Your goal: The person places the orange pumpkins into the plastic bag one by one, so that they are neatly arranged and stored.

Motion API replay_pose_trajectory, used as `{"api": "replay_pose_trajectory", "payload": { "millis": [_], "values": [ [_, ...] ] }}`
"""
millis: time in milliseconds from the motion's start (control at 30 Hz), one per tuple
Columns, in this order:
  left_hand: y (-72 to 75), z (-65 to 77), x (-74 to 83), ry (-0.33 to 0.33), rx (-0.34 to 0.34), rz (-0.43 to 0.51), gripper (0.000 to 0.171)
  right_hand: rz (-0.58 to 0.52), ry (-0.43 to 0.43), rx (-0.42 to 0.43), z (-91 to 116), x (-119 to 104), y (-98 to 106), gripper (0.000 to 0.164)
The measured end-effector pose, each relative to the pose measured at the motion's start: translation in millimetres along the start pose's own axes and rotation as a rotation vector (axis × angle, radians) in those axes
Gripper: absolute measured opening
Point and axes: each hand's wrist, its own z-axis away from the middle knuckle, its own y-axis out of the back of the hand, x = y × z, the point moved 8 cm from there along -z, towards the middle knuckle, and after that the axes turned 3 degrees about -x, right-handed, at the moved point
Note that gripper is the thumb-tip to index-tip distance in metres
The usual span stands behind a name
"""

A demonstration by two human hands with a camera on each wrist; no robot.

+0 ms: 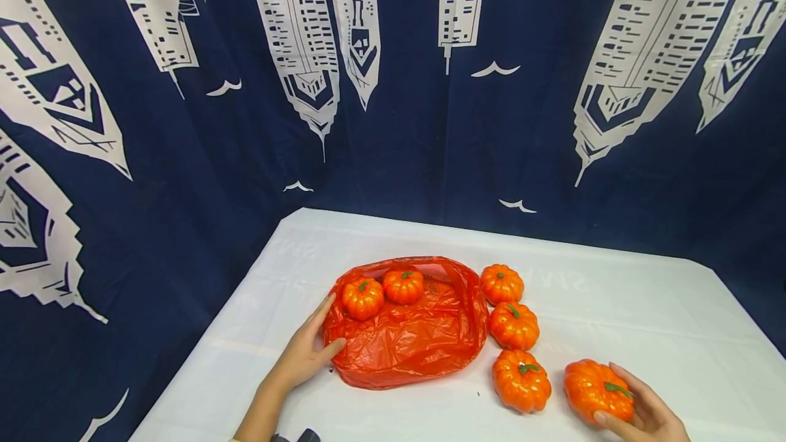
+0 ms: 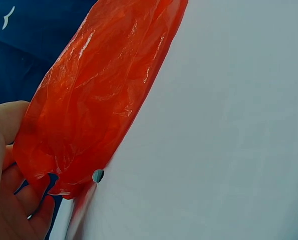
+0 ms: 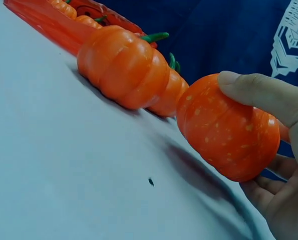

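Holding the orange pumpkin (image 1: 589, 387): we have it out to the right of the red bag (image 1: 399, 360), nearer to us than the bag's middle; the right wrist view shows its shadow apart from it, so it looks raised off the table (image 1: 651, 319).
Pumpkin's feel: we judge it light and stiff, with a glossy skin that could slide under a loose grip.
Best hold: we would take it round its widest ribs, thumb opposite fingers, and leave the green stem (image 1: 617, 389) alone, since it may be weaker.
Bag's feel: thin, soft film, we think, likely to sag or slip; its rim seems the place to steady it.
Right hand (image 1: 657, 415): wrapped about the pumpkin, our thumb on the near flank and our fingers on the opposite one.
Left hand (image 1: 301, 357): spread wide at the bag's left end, our thumb well apart from the fingers, touching the film.
Bag's pair: we see one pumpkin (image 1: 362, 300) inside against its left wall, another (image 1: 403, 286) just beside that one.
Row of three: the far pumpkin (image 1: 502, 285), middle pumpkin (image 1: 514, 326) and near pumpkin (image 1: 522, 382) line up just right of the bag.
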Motion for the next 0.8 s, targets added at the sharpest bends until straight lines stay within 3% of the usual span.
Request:
{"api": "replay_pose_trajectory", "payload": {
  "millis": [233, 800],
  "values": [
    [0.1, 1.0, 0.1, 0.011, -0.002, 0.003, 0.078, 0.075, 0.138, -0.009, 12, -41, -11, 0.098],
    [0.1, 0.0, 0.6, 0.009, -0.007, 0.013, 0.078, 0.013, 0.460, -0.102, 13, -118, -32, 0.073]
  ]
}}
